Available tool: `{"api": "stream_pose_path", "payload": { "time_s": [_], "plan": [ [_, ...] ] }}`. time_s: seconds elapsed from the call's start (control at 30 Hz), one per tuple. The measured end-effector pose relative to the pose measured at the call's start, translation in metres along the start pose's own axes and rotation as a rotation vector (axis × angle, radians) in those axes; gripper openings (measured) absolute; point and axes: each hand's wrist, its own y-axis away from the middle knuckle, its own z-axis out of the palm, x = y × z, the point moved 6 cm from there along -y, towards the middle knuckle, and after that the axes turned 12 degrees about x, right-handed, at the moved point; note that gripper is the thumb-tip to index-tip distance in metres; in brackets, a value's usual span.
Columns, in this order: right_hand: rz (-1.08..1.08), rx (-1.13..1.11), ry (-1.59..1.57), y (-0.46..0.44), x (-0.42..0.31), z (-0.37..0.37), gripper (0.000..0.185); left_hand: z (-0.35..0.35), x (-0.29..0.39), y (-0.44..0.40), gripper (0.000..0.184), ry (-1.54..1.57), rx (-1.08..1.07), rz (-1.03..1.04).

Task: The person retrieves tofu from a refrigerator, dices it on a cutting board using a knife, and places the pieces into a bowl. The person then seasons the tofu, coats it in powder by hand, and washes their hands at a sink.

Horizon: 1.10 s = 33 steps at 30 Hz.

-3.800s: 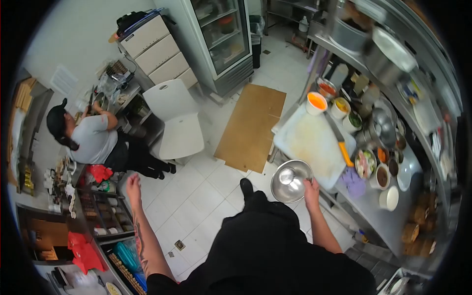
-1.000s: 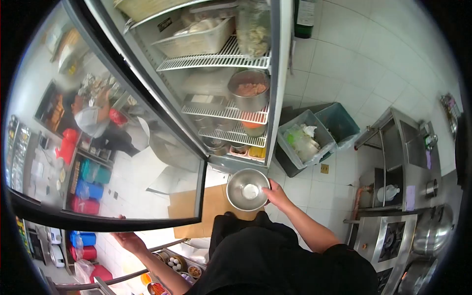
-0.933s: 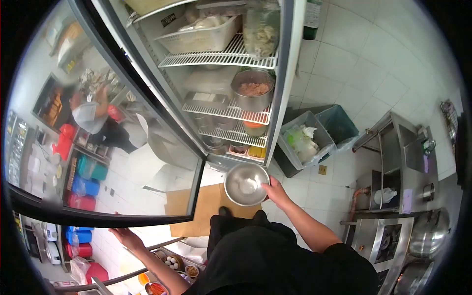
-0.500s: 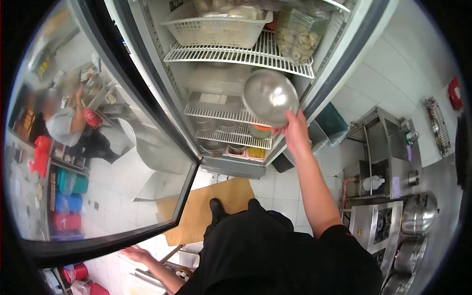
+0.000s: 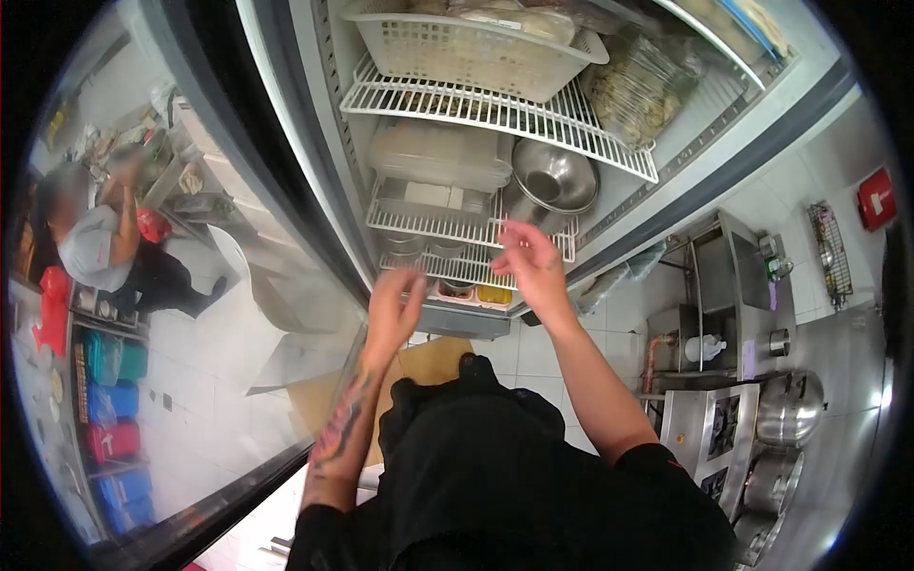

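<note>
A shiny metal bowl (image 5: pixel 578 193) rests tilted on the middle wire shelf (image 5: pixel 447 228) of an upright fridge, at the right side. Just below and in front of it is my right hand (image 5: pixel 535 265), open and holding nothing, its fingers loosely bent. My left hand (image 5: pixel 396 303) hovers before the lower shelves, slightly blurred, with its thumb apart from the fingers and nothing in it. Beside the bowl sits a translucent lidded container (image 5: pixel 440 152). Small tubs (image 5: pixel 493 294) stand at the fridge bottom.
The glass fridge door (image 5: pixel 276 285) stands open on my left. Above, a white perforated basket (image 5: pixel 466 57) and a wrapped bag (image 5: pixel 640 95) occupy the upper shelf. A stove (image 5: pixel 709 433) and steel pots (image 5: pixel 788 409) are to the right. Another person (image 5: pixel 100 249) works beyond the door.
The metal bowl has left my right hand and now rests on the shelf. My left hand has come from the door's edge to the front of the fridge. The view has shifted closer.
</note>
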Motion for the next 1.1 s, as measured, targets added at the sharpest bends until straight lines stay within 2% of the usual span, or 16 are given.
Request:
{"api": "stream_pose_path", "payload": {
  "time_s": [0.07,0.13,0.2,0.27,0.37,0.43,0.57,0.63,0.67,0.73,0.77,0.8,0.87,0.93,1.0,1.1],
  "plan": [
    [0.058,-0.045,0.002,-0.02,-0.017,0.018,0.071,0.015,0.055,-0.066,0.016,-0.09,0.076,0.415],
    [0.116,-0.088,0.001,-0.039,-0.022,0.026,0.075,0.036,0.07,-0.114,0.019,-0.168,0.088,0.468],
    [0.139,-0.013,0.011,-0.056,-0.02,0.022,0.08,0.052,0.072,-0.14,0.02,-0.24,0.104,0.505],
    [0.179,-0.092,0.013,-0.064,-0.022,0.023,0.089,0.06,0.07,-0.156,0.022,-0.322,0.125,0.537],
    [0.297,-0.166,-0.133,-0.058,-0.022,0.028,0.092,0.067,0.055,-0.168,0.024,-0.431,0.135,0.509],
    [0.369,-0.208,-0.449,-0.054,-0.023,0.033,0.094,0.066,0.052,-0.17,0.024,-0.45,0.165,0.584],
    [0.33,-0.283,-0.607,-0.049,-0.024,0.038,0.093,0.065,0.05,-0.18,0.023,-0.54,0.174,0.654],
    [0.119,-0.233,-0.462,-0.05,-0.034,0.035,0.082,0.061,0.058,-0.193,0.022,-0.506,0.265,0.653],
    [0.121,-0.223,-0.465,-0.053,-0.031,0.035,0.082,0.062,0.06,-0.198,0.022,-0.502,0.254,0.655],
    [0.066,-0.183,-0.42,-0.064,-0.028,0.037,0.067,0.052,0.076,-0.207,0.023,-0.466,0.383,0.716],
    [0.076,-0.126,-0.431,-0.066,-0.029,0.035,0.052,0.048,0.069,-0.217,0.028,-0.376,0.373,0.709],
    [0.084,-0.116,-0.429,-0.071,-0.028,0.036,0.052,0.041,0.072,-0.221,0.03,-0.417,0.339,0.599],
    [-0.126,-0.067,-0.157,-0.084,-0.032,0.034,0.049,0.034,0.071,-0.231,0.034,-0.489,0.29,0.414],
    [-0.14,-0.018,0.01,-0.092,-0.031,0.034,0.042,0.033,0.067,-0.235,0.035,-0.46,0.408,0.58],
    [-0.405,0.044,0.378,-0.106,-0.04,0.037,0.038,0.036,0.058,-0.241,0.031,-0.465,0.376,0.569],
    [-0.326,0.052,0.681,-0.144,-0.043,0.05,0.035,0.037,0.06,-0.244,0.03,-0.441,0.378,0.617]
  ]
}}
